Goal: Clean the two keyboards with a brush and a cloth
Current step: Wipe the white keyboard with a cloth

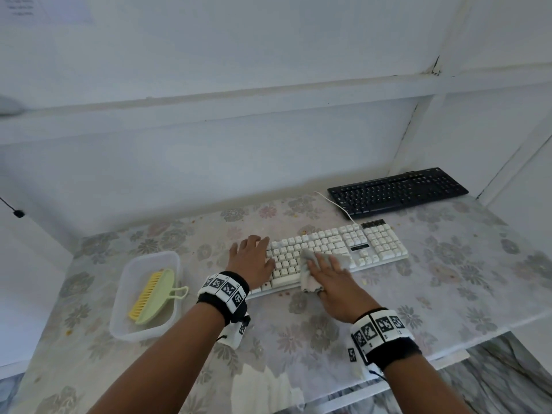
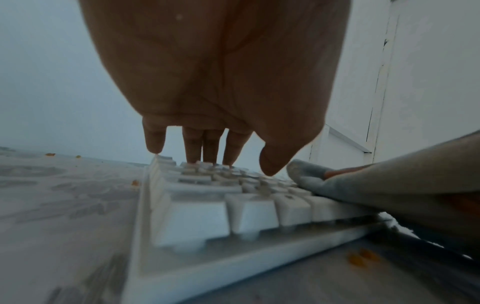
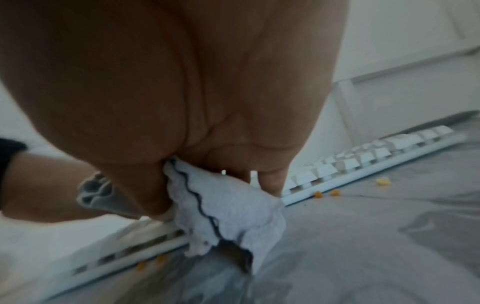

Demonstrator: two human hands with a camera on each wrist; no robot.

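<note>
My left hand (image 1: 252,258) lies flat with fingers straight and spread on the left end of the white keyboard (image 1: 343,246), fingertips (image 2: 193,158) touching the blocky, raised plastic keycaps. My right hand (image 1: 331,279) presses a soft, crumpled grey cloth (image 1: 310,282) with a scalloped, dark-stitched hem onto the middle keys; the fingers lie nearly straight over it while the thumb tucks a fold against the palm, so the cloth is pinned rather than balled up. One loose corner of the cloth hangs over the keyboard's front edge onto the floral-patterned table cover (image 1: 448,279). The black keyboard (image 1: 397,191), flat and low-profile, sits behind and to the right, apart from the white one, whose thin white cable (image 1: 336,204) curves past it. The pale green brush (image 1: 153,297) with yellow bristles lies tilted in a translucent rectangular plastic tub (image 1: 119,321) to my left. Small orange crumbs (image 3: 318,194) dot the cover beside the keyboard.
</note>
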